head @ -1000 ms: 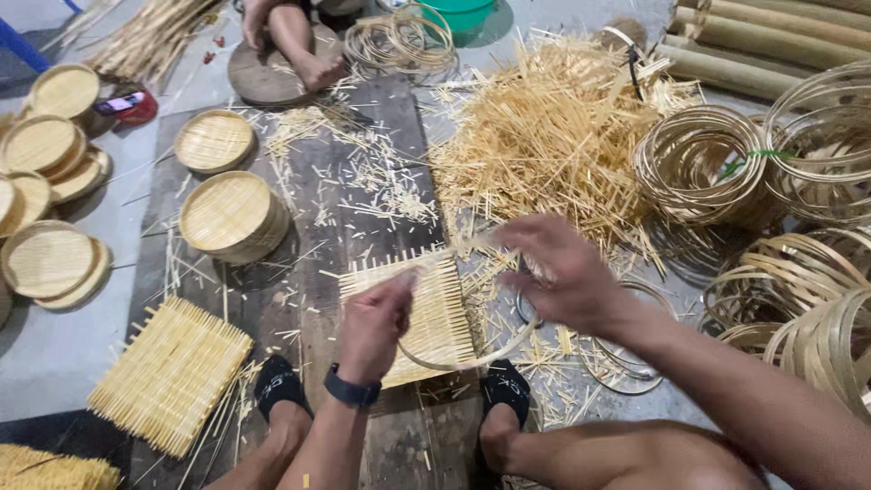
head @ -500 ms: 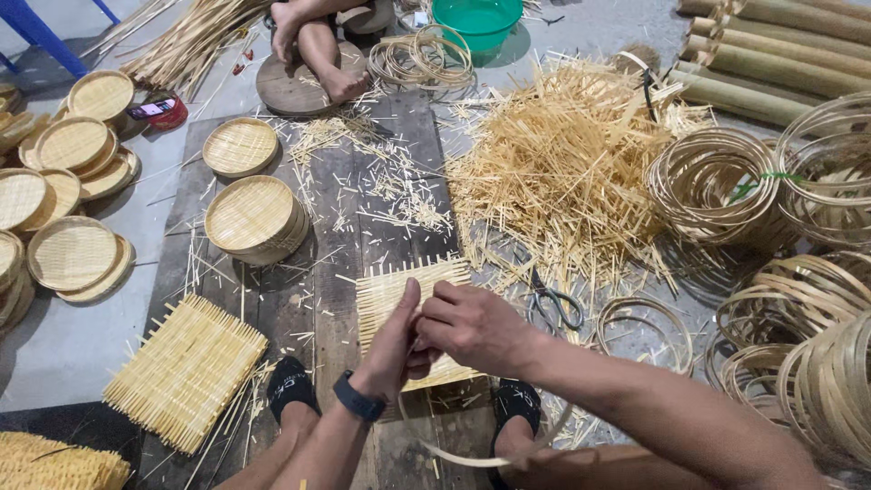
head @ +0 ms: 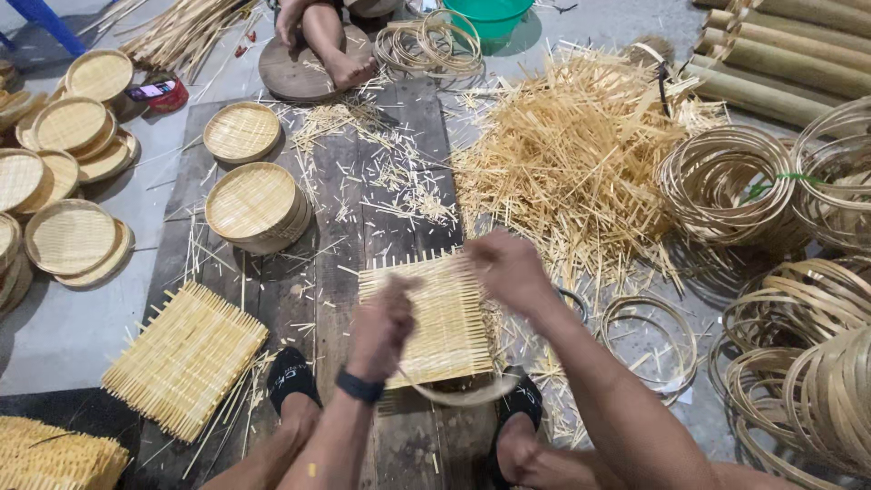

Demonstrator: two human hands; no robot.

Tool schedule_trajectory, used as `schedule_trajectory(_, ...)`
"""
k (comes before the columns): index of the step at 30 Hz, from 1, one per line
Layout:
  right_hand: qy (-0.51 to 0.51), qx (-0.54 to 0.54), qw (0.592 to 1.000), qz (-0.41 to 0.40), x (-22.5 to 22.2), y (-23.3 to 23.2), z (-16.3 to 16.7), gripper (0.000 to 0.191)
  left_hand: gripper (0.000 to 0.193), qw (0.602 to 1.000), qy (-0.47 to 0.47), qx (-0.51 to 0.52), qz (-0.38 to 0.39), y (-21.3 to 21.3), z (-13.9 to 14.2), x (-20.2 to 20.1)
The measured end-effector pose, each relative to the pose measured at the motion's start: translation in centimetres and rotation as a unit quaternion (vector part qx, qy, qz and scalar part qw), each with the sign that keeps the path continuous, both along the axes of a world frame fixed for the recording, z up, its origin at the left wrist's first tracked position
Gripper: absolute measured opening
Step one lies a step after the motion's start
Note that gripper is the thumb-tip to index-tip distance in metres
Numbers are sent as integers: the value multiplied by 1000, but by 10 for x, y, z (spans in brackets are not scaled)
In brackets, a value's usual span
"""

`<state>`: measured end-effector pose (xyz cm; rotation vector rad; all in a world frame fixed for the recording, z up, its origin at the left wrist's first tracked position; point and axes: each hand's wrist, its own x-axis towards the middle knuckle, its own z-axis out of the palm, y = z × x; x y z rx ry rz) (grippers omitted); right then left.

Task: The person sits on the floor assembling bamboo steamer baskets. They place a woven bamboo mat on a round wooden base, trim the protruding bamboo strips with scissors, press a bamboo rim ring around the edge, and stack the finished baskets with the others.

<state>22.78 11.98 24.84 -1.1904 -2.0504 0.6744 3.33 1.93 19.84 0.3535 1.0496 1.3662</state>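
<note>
I sit on the ground with a square woven bamboo mat (head: 440,318) lying flat on a dark wooden board (head: 363,191) between my two feet. My left hand (head: 381,322) is curled over the mat's left part, and my right hand (head: 506,268) hovers at its upper right corner; both are blurred, so I cannot tell exactly what either one grips, though the fingers look bent inward. A thin curved bamboo hoop (head: 463,392) peeks out beneath the mat's near edge. To seat the weave well, I judge the mat should stay centred over the hoop, with even pressure from both hands so no strip springs loose. To my left lies another woven mat (head: 186,358), beyond it stacks of finished round trays (head: 254,204), and to my right a heap of loose bamboo splints (head: 572,154) and coiled hoops (head: 726,181).
</note>
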Motion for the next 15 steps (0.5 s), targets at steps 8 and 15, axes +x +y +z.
schedule_trajectory(8, 339, -376, 859, 67, 37, 4, -37, 46, 34, 996, 5, -47, -69, 3, 2, -50)
schedule_trajectory(15, 396, -442, 800, 83, 21, -1, -59, 35, 41, 996, -87, 22, 28, 6, -6, -51)
